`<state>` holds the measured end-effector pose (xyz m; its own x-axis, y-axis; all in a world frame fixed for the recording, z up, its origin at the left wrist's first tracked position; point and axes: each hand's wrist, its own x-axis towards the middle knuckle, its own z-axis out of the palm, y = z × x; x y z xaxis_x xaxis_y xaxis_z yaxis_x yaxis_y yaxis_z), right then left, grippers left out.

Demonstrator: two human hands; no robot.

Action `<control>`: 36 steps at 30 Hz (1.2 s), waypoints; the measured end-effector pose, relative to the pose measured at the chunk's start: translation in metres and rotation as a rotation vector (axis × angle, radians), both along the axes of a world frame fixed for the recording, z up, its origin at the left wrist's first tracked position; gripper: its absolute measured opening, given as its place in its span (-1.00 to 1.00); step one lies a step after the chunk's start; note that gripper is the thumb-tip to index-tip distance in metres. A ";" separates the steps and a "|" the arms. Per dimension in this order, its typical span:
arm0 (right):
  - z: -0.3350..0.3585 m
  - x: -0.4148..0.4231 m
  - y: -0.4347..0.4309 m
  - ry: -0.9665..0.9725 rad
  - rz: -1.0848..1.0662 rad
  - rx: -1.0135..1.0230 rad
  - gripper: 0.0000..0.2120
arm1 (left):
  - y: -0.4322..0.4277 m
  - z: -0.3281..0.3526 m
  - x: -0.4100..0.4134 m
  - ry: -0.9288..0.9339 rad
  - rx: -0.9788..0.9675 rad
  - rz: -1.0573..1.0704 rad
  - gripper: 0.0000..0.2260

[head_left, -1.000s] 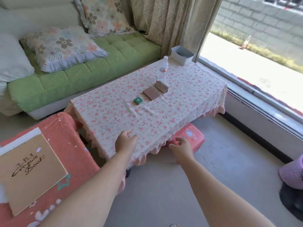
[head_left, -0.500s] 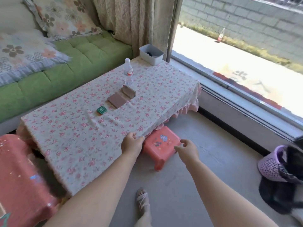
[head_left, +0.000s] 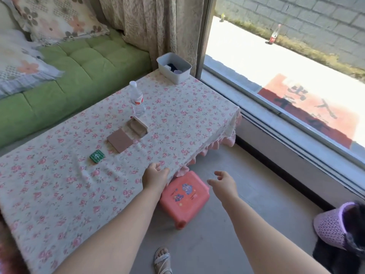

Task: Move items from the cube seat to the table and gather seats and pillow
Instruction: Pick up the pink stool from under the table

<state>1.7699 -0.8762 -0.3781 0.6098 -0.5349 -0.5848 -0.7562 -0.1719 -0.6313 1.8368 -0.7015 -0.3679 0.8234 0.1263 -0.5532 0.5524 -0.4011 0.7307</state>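
Step in hand, by judgement: gathering a seat.

Pink stool upright on the floor, far side tucked under the frilled hem of the tablecloth, near corner and one leg out in the open.

Left hand: laid on the cloth at the near edge of the surface, fingers loosely bent, nothing pinched as far as visible. Above the stool's far left side, not touching it.

Right hand: spread, empty, hovering just beside the stool's right edge, no contact. Hands apart, stool between and below.

Handling, estimated: moulded plastic, so light, stiff, not fragile. Smooth top with printed sticker, probably slippery under a flat palm. Better taken at the rim, with right fingers hooked under the right edge and left under the opposite edge once off the cloth. One hand probably enough for the lift.

Risk: hem caught on the stool while drawing it out, dragging the cloth and tipping the water bottle, upright mid-surface near a small box, brown card and green packet. Safer slid toward open floor first, then lifted.

Floral pillow on the green sofa, well apart from the stool. Soft and light, any grasp adequate.

Cube seat not clearly in view.
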 end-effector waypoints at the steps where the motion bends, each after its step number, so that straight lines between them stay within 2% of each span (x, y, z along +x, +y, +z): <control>1: -0.001 0.010 -0.009 0.009 0.018 0.003 -0.53 | -0.007 -0.002 0.009 0.002 0.006 0.009 -0.60; 7: -0.019 0.055 -0.062 0.047 0.133 -0.010 -0.53 | -0.049 -0.020 0.034 0.027 0.016 0.107 -0.60; 16: -0.043 0.107 -0.135 0.100 0.538 -0.020 -0.53 | -0.104 -0.048 0.005 0.061 0.043 0.513 -0.56; 20: -0.056 0.109 -0.163 0.137 0.675 -0.048 -0.52 | -0.129 -0.066 -0.022 0.088 0.015 0.664 -0.62; 28: -0.112 0.099 -0.163 0.226 0.736 -0.030 -0.51 | -0.126 -0.121 -0.055 0.173 0.027 0.743 -0.59; 36: -0.247 0.112 -0.151 0.226 0.713 -0.078 -0.54 | -0.101 -0.260 -0.063 0.245 0.068 0.758 -0.59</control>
